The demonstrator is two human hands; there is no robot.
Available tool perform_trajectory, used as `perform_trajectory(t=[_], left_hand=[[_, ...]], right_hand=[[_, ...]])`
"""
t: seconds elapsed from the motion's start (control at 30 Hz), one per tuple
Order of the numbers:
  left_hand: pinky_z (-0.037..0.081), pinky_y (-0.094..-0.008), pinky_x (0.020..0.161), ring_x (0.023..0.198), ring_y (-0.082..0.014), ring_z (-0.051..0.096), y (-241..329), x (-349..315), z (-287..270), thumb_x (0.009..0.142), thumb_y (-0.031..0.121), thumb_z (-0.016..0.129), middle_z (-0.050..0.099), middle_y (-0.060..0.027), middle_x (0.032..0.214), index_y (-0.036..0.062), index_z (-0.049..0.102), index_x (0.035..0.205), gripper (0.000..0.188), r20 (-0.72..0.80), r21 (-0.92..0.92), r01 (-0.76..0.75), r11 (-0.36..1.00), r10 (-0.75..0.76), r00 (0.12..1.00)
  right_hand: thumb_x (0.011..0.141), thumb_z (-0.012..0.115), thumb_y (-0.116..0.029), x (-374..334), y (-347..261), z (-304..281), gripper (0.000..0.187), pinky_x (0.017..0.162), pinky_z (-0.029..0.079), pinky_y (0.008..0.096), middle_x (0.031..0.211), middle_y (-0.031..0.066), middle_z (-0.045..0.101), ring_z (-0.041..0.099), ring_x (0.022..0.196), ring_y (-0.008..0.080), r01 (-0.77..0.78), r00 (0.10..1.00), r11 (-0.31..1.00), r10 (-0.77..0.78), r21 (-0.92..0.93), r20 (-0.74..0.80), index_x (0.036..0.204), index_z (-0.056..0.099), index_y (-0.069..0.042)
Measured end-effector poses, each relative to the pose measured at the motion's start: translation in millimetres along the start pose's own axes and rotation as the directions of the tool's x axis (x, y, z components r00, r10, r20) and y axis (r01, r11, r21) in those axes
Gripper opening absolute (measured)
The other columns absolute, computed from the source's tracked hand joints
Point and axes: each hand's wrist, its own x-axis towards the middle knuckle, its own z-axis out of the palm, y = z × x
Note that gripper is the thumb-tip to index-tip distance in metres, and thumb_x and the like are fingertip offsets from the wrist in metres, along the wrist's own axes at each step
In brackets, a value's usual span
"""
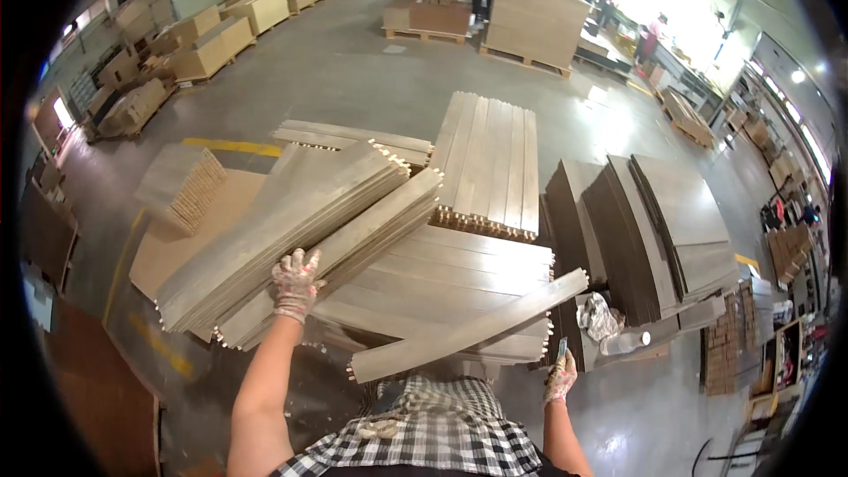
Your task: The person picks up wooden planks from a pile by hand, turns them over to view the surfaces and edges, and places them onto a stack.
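Note:
My left hand (296,283), in a patterned work glove, lies with spread fingers on the near end of a stack of long grey-brown boards (340,256). Small pale pegs stick out of the boards' ends. A second, wider stack of boards (283,203) leans alongside it to the left. My right hand (560,377), gloved too, is closed around a slim tool (562,349) with a light bluish end; its exact kind is too small to tell. Between my hands one loose board (468,324) lies slantwise across a low stack of boards (442,267), close to my body.
Another board stack (488,155) stands at the far middle. To the right are dark panels on edge (632,230), crumpled clear plastic (600,316) and a white bottle (624,343). A short stack (181,181) sits on cardboard (159,252) at left. People and pallets are farther off.

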Motion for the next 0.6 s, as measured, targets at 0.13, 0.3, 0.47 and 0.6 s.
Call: perform_trajectory(t=[0.13, 0.3, 0.47, 0.6], left_hand=[[0.037, -0.0477, 0.091, 0.110, -0.0261, 0.047, 4.0, 8.5, 4.5, 0.061, 0.047, 0.078, 0.048, -0.0034, 0.119, 0.0221, 0.052, 0.129, 0.077, -0.027, -0.063, 0.096, 0.993, -0.097, 0.995], [0.037, -0.0499, 0.094, 0.116, -0.0281, 0.046, -9.4, -4.6, 45.8, 0.071, 0.036, 0.074, 0.051, -0.0062, 0.120, 0.0181, 0.056, 0.122, 0.057, -0.240, -0.073, -0.018, 0.997, 0.000, 0.971], [0.036, -0.0478, 0.103, 0.122, -0.0387, 0.044, 144.5, -41.1, -0.7, 0.073, 0.034, 0.068, 0.048, -0.0184, 0.130, 0.0026, 0.046, 0.132, 0.070, -0.199, -0.583, -0.406, 0.703, 0.361, 0.911], [0.027, -0.0463, 0.109, 0.132, -0.0359, 0.035, 222.6, -110.2, 22.4, 0.061, 0.042, 0.079, 0.039, -0.0171, 0.143, -0.0004, 0.030, 0.143, 0.105, 0.309, -0.460, -0.360, 0.812, 0.526, 0.792]], right_hand=[[0.097, 0.051, -0.015, -15.6, -30.8, -10.6, 0.029, 0.046, 0.035, 0.0210, 0.072, -0.0016, 0.057, 0.045, 0.054, 0.0042, -0.095, 0.995, 0.995, 0.094, -0.038, -0.027, 0.123, 0.059, -0.005], [0.092, 0.049, 0.001, -21.9, -61.1, 30.2, 0.038, 0.062, 0.047, 0.0256, 0.101, 0.0006, 0.065, 0.056, 0.071, 0.0099, 0.310, 0.950, 0.925, -0.296, -0.218, 0.096, 0.127, 0.058, -0.009], [0.082, 0.052, 0.003, -38.9, -79.9, 90.6, 0.055, 0.091, 0.050, 0.0291, 0.129, 0.0096, 0.059, 0.062, 0.110, 0.0221, 0.562, 0.723, 0.800, -0.353, -0.208, 0.594, 0.134, 0.052, -0.014], [0.077, 0.056, 0.002, -16.2, -101.5, 103.4, 0.063, 0.092, 0.052, 0.0323, 0.127, 0.0110, 0.059, 0.061, 0.111, 0.0243, 0.570, 0.563, 0.795, -0.192, -0.209, 0.804, 0.136, 0.050, -0.019]])
